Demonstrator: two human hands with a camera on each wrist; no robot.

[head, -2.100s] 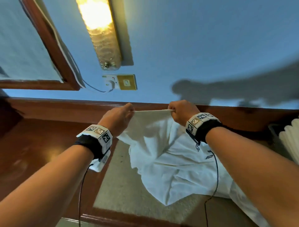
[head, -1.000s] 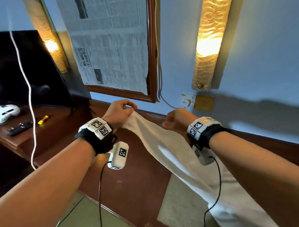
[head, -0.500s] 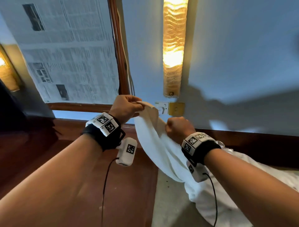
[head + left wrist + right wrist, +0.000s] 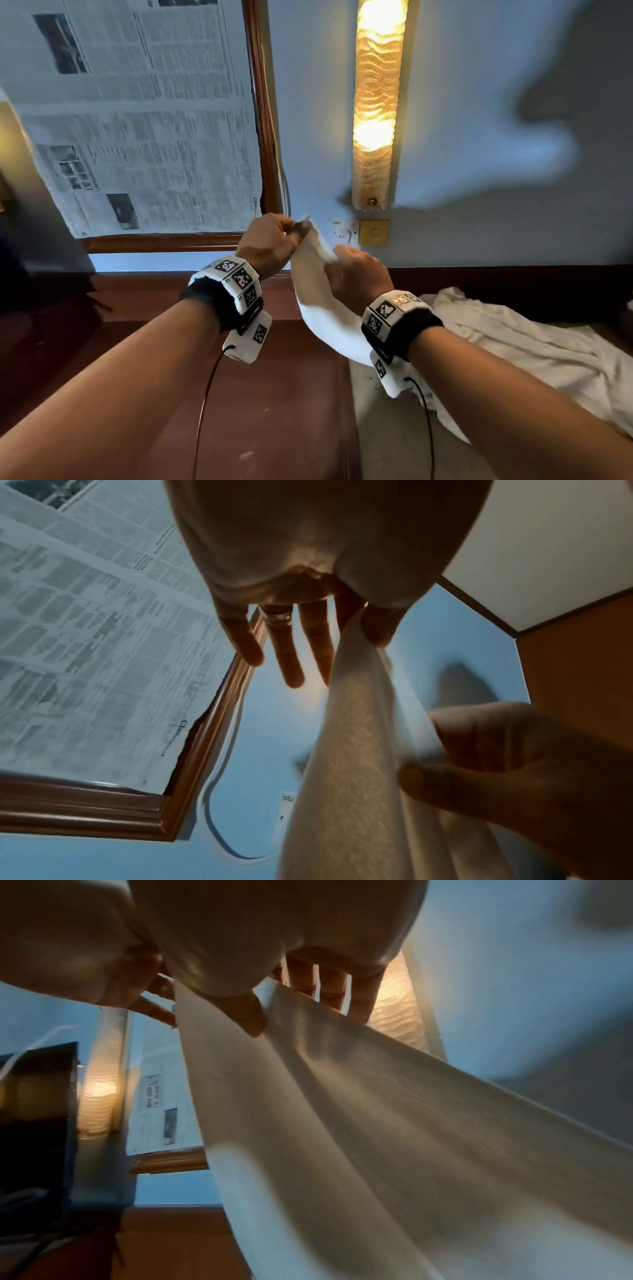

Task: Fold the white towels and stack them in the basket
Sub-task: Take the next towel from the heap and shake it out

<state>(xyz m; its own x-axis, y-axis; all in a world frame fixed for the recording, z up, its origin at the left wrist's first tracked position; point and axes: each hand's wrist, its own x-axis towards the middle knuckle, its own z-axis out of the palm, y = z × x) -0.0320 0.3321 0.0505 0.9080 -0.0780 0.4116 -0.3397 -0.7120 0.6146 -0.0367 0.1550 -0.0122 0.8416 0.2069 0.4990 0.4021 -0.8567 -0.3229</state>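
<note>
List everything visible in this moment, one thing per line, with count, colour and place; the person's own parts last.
held towel: one, white, lifted above the table, pinched by both hands
crumpled towels: count unclear, white, heaped on the table at right
table: one, reddish-brown wood, below the arms
framed newspaper: one, grey print in a brown frame, wall at left
wall lamp: one lit, amber, wall centre; a second shows in the right wrist view
wall socket plates: two, white and brass, under the lamp
left hand: pinches the towel's top end
right hand: grips the towel just below
wrist cameras: two, black-and-white markers
</note>
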